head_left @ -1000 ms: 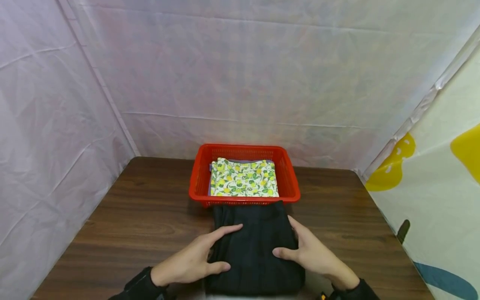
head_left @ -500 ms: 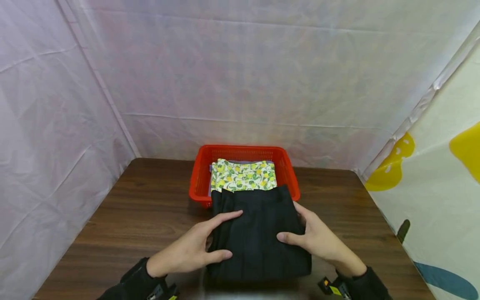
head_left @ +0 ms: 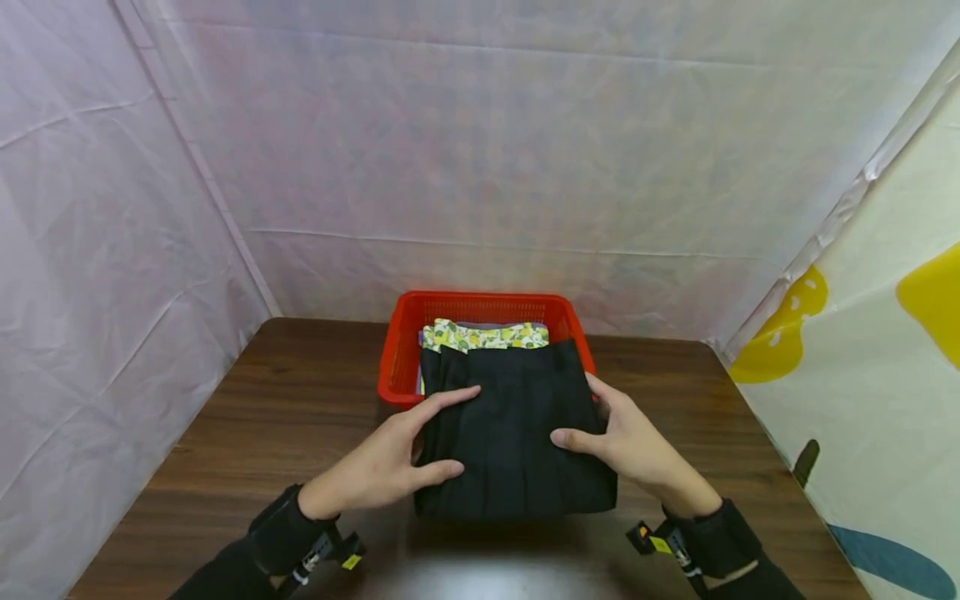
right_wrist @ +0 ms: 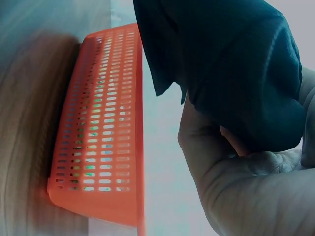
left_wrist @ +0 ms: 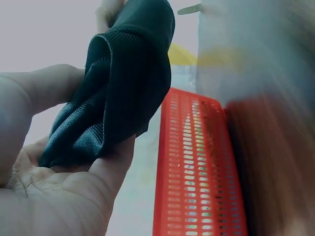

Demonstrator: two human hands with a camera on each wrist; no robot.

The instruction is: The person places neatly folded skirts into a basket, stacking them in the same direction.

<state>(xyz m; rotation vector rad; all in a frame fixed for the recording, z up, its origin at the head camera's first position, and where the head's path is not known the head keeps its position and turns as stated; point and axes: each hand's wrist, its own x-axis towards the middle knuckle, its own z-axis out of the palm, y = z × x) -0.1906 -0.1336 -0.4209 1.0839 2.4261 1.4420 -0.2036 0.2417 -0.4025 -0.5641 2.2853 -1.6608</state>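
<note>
A folded black cloth garment with pleats (head_left: 517, 433) is held up off the table between both hands. My left hand (head_left: 382, 462) grips its left edge, thumb and forefinger on top and other fingers beneath; the left wrist view shows the folded layers (left_wrist: 113, 88) inside that grip. On the opposite edge my right hand (head_left: 637, 442) holds the cloth, thumb on top and fingers under it, as the right wrist view shows (right_wrist: 236, 162). The garment's far edge overlaps the front of a red plastic basket (head_left: 390, 367). Inside lies a folded lemon-print cloth (head_left: 487, 337), partly covered from view.
The basket stands at the back of a brown wooden table (head_left: 300, 400), close to a white fabric wall (head_left: 480, 167). A purplish cloth edge (head_left: 480, 324) shows under the lemon print. A printed curtain (head_left: 885, 400) hangs along the right side.
Both hands have lifted the folded black garment off the table and moved it forward. Its far edge now covers the basket's front rim and part of the lemon-print cloth.
</note>
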